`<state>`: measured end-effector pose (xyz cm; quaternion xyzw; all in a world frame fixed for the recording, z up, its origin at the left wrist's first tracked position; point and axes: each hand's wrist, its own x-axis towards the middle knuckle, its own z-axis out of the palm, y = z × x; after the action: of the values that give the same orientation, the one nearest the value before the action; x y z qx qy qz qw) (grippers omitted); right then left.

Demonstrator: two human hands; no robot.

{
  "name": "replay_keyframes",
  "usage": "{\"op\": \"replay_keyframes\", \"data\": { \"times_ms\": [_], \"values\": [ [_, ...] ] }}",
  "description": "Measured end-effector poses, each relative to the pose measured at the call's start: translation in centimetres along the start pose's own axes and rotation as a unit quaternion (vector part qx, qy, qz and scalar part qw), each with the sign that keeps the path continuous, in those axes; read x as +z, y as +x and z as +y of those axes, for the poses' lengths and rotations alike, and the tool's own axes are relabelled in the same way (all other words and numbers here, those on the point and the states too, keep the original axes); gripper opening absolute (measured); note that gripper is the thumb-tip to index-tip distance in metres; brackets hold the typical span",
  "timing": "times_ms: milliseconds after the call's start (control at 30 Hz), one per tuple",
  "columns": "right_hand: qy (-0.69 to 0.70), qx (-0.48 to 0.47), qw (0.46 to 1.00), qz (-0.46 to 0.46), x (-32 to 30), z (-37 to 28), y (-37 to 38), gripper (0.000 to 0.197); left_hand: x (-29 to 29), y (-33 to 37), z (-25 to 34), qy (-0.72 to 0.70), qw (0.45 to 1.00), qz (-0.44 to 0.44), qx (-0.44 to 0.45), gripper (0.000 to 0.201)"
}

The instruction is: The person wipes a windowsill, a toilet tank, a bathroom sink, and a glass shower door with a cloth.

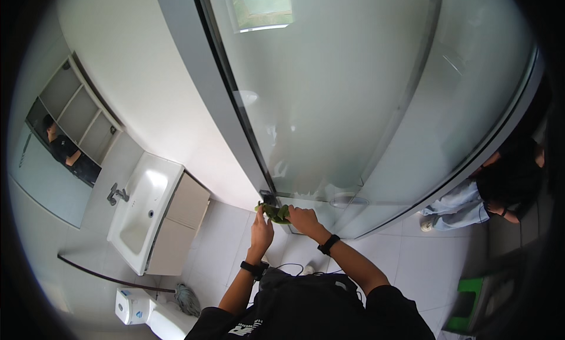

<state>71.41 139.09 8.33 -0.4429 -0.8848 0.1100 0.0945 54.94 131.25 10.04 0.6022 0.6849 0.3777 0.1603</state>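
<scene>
A crumpled green cloth (278,215) is stretched between my two hands, in front of the lower part of a glass shower door (329,104). My left hand (261,236) grips the cloth's left end, its fingers pointing up next to the dark fitting (268,197) on the door's grey frame (215,95). At the right end, my right hand (304,220) is closed on the same cloth, its fingers bent over it. Parts of the fingers are hidden by the folds. Both wrists carry black bands.
At left are a white washbasin (130,231) with a tap (118,193), a beige cabinet (176,234) and a mirror (50,175). Below stand a toilet (162,319) and a mop (187,300). Another person (500,184) is at the right, above a green-edged object (468,304).
</scene>
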Motion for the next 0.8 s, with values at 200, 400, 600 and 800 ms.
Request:
{"op": "replay_keyframes", "data": {
  "times_ms": [200, 400, 600, 800],
  "values": [
    [0.062, 0.077, 0.995, 0.034, -3.7, 1.2, -3.2, 0.030, -0.2, 1.0, 0.2, 0.088, 0.994, 0.064, 0.035, 0.052],
    [0.120, 0.144, 0.981, 0.042, -7.7, 2.6, -4.8, 0.043, -1.9, 2.3, 4.8, -0.016, 0.990, 0.117, 0.072, 0.028],
    [0.286, 0.032, 0.957, 0.038, -9.1, -1.4, -3.5, 0.044, -4.0, 2.5, 10.2, -0.055, 0.981, 0.096, 0.158, 0.021],
    [0.253, -0.002, 0.956, 0.146, -9.8, -2.4, -2.7, 0.020, -5.8, 2.9, 13.8, -0.066, 0.972, 0.127, 0.187, 0.022]
  ]
}}
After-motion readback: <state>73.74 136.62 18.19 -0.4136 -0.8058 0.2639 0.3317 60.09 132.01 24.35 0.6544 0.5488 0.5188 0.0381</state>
